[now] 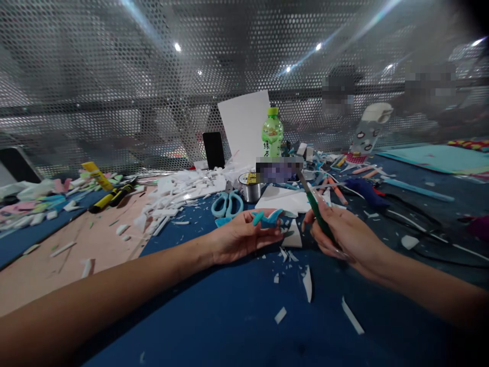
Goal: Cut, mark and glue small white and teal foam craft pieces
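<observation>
**Blue-and-white piece (272, 220) and green-handled knife (316, 208) held apart above a blue tabletop (206, 321)**

Clock directions are taken from the piece. Nearest, white offcuts (352, 316) lie from 4 to 6 o'clock. At 8 o'clock, the left hand (237, 237) pinches the piece between thumb and fingers. At 3 o'clock, the right hand (342, 233) curls round the knife's handle, the blade pointing to 11 o'clock. Beyond are blue-handled scissors (234, 205) between 9 and 10 o'clock, and a silvery spool (252, 193) at 11. Farther, a green-capped bottle (272, 131) stands at 12, before a perforated screen (114, 76).
</observation>
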Tool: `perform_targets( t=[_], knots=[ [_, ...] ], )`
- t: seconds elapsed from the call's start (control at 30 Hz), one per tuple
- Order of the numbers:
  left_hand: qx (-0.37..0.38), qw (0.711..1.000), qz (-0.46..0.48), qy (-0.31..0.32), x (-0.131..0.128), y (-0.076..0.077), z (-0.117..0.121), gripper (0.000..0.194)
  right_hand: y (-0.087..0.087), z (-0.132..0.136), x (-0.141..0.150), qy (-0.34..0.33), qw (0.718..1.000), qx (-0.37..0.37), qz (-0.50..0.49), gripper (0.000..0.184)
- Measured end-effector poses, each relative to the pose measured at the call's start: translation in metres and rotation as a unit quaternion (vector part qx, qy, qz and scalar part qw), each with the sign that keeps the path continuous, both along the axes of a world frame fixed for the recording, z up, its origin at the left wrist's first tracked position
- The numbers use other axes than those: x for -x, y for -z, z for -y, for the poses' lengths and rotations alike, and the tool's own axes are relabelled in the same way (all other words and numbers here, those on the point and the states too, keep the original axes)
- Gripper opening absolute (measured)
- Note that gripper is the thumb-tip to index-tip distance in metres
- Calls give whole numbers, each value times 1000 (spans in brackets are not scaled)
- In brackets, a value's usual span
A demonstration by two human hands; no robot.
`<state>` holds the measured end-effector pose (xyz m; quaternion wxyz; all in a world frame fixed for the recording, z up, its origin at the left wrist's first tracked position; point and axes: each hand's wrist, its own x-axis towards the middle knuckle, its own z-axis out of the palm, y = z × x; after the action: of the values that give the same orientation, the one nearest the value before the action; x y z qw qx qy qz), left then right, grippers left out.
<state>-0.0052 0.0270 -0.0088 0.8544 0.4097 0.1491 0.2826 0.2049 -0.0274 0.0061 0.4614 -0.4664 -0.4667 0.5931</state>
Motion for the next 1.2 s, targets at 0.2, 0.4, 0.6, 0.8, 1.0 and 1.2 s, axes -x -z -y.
perform_targets(
  t=[0.2, 0.4, 0.6, 0.8, 1.0, 1.2],
  knots=[
    [11, 1000, 8, 7, 0, 0, 1, 49, -2, -2, -3, -5, 999, -9, -37, 39],
    [9, 1000, -3, -11, -1, -3, 2, 41, -5, -2, -5, 13, 999, 10, 47, 46],
    [-3, 1000, 12, 21, 0, -3, 1, 41, -6, -1, -2, 26, 999, 15, 33, 46],
    [12, 1000, 6, 18, 2, -3, 1, 46, -8, 0, -1, 27, 999, 28, 27, 45],
    [-1, 1000, 0, -2, 1, -3, 2, 45, -6, -1, -3, 16, 999, 9, 48, 45],
    [-47, 997, -25, -48, -4, 2, 2, 41, 2, 2, -4, -42, 990, -40, 129, 46]
  ],
)
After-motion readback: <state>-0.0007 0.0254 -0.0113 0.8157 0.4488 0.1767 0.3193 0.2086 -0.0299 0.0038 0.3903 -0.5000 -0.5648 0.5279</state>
